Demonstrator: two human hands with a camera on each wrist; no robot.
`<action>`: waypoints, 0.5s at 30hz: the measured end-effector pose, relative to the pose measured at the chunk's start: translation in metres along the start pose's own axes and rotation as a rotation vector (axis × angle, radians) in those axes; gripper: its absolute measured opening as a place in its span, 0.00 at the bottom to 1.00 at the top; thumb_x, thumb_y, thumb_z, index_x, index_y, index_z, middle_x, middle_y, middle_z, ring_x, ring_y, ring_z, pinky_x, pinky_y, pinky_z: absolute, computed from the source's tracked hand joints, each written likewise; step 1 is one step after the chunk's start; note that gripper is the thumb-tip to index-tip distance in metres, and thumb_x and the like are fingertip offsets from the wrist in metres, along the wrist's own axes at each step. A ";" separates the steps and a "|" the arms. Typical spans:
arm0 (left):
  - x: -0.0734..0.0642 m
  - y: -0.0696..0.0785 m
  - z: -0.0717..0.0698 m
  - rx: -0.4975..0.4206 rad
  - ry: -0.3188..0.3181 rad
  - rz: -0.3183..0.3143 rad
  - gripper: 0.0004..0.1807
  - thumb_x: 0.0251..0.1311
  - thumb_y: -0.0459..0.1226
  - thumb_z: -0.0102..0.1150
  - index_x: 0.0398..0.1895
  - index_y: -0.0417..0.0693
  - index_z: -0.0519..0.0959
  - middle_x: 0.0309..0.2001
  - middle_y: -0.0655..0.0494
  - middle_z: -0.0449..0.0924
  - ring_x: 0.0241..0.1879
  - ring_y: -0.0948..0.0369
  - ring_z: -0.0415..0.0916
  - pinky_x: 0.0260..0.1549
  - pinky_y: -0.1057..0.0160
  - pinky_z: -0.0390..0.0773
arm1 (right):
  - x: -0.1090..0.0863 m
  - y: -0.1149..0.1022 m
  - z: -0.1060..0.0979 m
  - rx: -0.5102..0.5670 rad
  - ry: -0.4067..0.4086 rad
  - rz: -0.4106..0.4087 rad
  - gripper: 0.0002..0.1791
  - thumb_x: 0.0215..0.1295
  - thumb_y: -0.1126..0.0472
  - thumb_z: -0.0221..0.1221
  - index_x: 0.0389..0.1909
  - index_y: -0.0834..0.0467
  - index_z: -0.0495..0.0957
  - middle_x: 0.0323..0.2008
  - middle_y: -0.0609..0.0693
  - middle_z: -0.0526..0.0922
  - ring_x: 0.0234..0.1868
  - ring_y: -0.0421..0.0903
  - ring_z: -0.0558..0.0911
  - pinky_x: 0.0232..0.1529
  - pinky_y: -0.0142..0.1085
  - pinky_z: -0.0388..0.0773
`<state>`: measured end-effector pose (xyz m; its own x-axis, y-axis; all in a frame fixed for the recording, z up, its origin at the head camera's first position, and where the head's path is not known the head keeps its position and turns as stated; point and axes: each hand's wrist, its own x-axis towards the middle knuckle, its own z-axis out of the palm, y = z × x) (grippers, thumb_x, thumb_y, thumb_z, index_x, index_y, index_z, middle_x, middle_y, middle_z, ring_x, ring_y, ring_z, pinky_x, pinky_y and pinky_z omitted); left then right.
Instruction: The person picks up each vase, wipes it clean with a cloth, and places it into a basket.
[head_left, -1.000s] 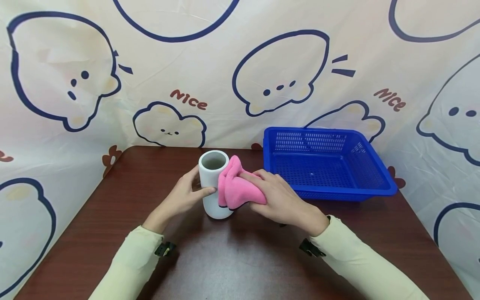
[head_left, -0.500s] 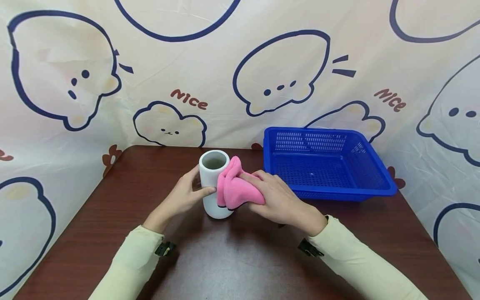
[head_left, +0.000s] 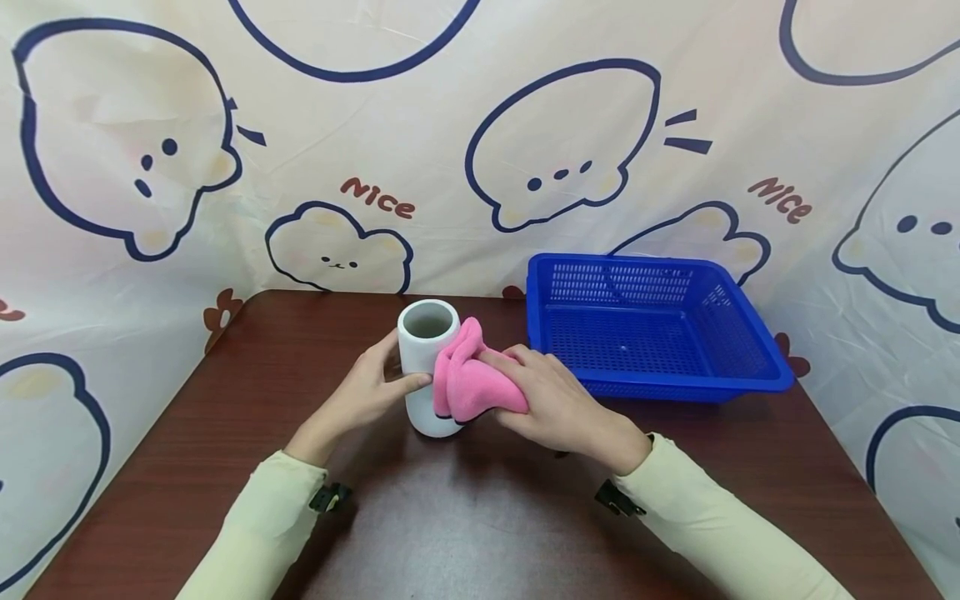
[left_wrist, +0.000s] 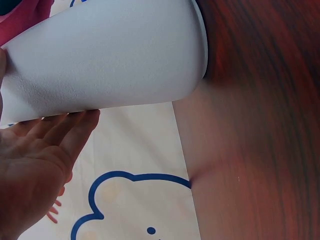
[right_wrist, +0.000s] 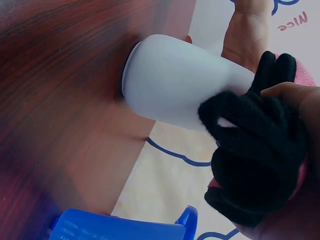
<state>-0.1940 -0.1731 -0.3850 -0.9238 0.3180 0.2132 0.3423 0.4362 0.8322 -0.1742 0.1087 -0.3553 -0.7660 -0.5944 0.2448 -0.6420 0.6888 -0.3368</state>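
A white cylindrical vase (head_left: pixel 426 350) with an open top stands upright on the brown table. My left hand (head_left: pixel 367 385) holds its left side, the thumb across the front and the fingers behind; in the left wrist view the fingertips (left_wrist: pixel 90 116) lie along the white wall. Bunched in my right hand (head_left: pixel 558 400) is a pink cloth (head_left: pixel 480 387), pressed to the vase's right side. Its black underside (right_wrist: pixel 260 155) faces the right wrist camera and overlaps the vase there. Some of the right fingers are hidden in the folds.
A blue plastic basket (head_left: pixel 660 387) with perforated walls sits at the back right, close beyond the right hand. Behind the brown table (head_left: pixel 465 533) hangs a pale printed curtain (head_left: pixel 420 150), which also runs along both sides.
The right hand and the pink cloth have shifted very slightly left and down along the vase. The left hand and the vase stay where they were.
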 end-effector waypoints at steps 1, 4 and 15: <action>0.000 0.000 0.000 0.001 0.000 0.001 0.38 0.61 0.40 0.70 0.73 0.50 0.64 0.64 0.45 0.76 0.62 0.44 0.78 0.60 0.42 0.79 | 0.000 0.000 0.000 -0.001 -0.001 0.000 0.37 0.59 0.52 0.67 0.72 0.44 0.69 0.52 0.46 0.81 0.49 0.43 0.78 0.44 0.37 0.72; 0.000 0.000 0.000 0.001 -0.001 0.002 0.38 0.61 0.40 0.70 0.73 0.50 0.64 0.64 0.45 0.76 0.62 0.44 0.78 0.60 0.42 0.79 | -0.001 0.001 0.002 0.000 -0.003 -0.001 0.38 0.59 0.51 0.68 0.72 0.43 0.69 0.51 0.46 0.81 0.48 0.43 0.78 0.44 0.36 0.72; 0.001 -0.002 0.001 -0.004 0.005 -0.009 0.38 0.61 0.40 0.71 0.72 0.49 0.65 0.63 0.45 0.76 0.61 0.44 0.78 0.59 0.42 0.79 | -0.004 0.004 0.008 -0.010 -0.015 -0.006 0.39 0.59 0.52 0.68 0.73 0.44 0.68 0.51 0.47 0.81 0.48 0.44 0.78 0.44 0.37 0.72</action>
<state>-0.1952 -0.1729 -0.3864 -0.9277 0.3095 0.2086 0.3334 0.4359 0.8360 -0.1735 0.1100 -0.3643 -0.7616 -0.6046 0.2333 -0.6470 0.6894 -0.3258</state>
